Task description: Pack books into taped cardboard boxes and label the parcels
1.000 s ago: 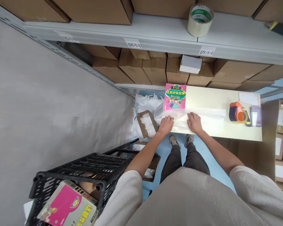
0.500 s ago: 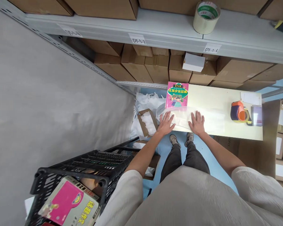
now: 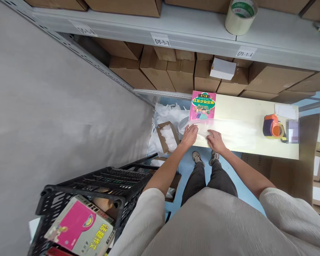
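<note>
A translucent plastic film (image 3: 237, 133) stretches along the front half of the cream tabletop (image 3: 258, 151). My left hand (image 3: 190, 136) is closed on its left part with the fingers bent. Close by on the right, my right hand (image 3: 216, 140) pinches the same film, and wrinkles run between the two hands. Behind them lies a pink picture book (image 3: 202, 105), cover up, with its lower edge under the film's upper border. The fingertips are partly hidden by the film and the knuckles.
An orange and purple tape dispenser (image 3: 272, 127) sits on the table's right side, near a white paper (image 3: 286, 111). Shelves with cardboard boxes (image 3: 181, 76) rise behind; a tape roll (image 3: 240, 17) stands above. At lower left, a black crate (image 3: 96, 193) holds books. White scraps (image 3: 173, 114) lie left.
Both hands lay flat with spread fingers; now their fingers are bent onto the film. The right hand has moved left, closer to the left hand, and the film has wrinkled between them.
</note>
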Tool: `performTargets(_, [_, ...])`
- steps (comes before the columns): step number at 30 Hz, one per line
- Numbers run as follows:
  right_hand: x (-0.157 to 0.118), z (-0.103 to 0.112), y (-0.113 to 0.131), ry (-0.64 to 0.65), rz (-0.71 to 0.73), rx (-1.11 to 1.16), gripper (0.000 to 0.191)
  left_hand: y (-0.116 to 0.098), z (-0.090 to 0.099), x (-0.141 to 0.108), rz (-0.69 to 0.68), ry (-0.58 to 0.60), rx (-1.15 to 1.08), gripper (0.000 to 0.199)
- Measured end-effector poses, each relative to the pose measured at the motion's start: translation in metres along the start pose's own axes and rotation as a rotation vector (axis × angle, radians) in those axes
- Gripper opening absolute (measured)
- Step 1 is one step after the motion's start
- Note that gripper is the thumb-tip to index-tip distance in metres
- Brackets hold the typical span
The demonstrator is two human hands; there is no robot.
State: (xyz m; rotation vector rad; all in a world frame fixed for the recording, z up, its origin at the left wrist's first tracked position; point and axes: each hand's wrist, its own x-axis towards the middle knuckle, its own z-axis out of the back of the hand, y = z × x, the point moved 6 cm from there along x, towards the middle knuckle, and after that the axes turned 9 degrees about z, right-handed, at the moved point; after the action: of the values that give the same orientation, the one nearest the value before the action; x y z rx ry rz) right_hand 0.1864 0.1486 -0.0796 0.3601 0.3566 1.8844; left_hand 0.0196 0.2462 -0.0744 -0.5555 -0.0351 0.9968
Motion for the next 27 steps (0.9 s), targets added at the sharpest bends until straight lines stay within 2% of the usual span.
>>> performTargets(7, [-0.002, -0.005, 0.001, 0.049, -0.015, -0.030, 0.024, 0.005, -0.011, -0.007, -0.036, 0.035, -0.002, 0.035])
performTargets(12, [0.001, -0.006, 0.004, 0.091, -0.038, 0.040, 0.021, 0.000, -0.002, -0.007, -0.016, -0.017, 0.039, 0.033])
performTargets(15, [-0.001, -0.005, 0.008, 0.131, 0.016, 0.132, 0.013, -0.003, 0.002, -0.006, 0.035, -0.019, 0.080, 0.040])
performTargets(17, [-0.002, -0.002, 0.006, 0.117, 0.002, 0.187, 0.014, -0.004, 0.000, -0.006, 0.049, -0.001, 0.111, 0.046])
performTargets(22, [-0.001, 0.013, -0.026, -0.086, -0.237, 0.142, 0.039, -0.003, -0.010, -0.007, 0.066, 0.077, 0.167, 0.072])
performTargets(27, [0.007, 0.008, -0.063, -0.134, -0.379, 0.200, 0.045, 0.000, -0.008, -0.010, 0.096, 0.111, 0.207, 0.086])
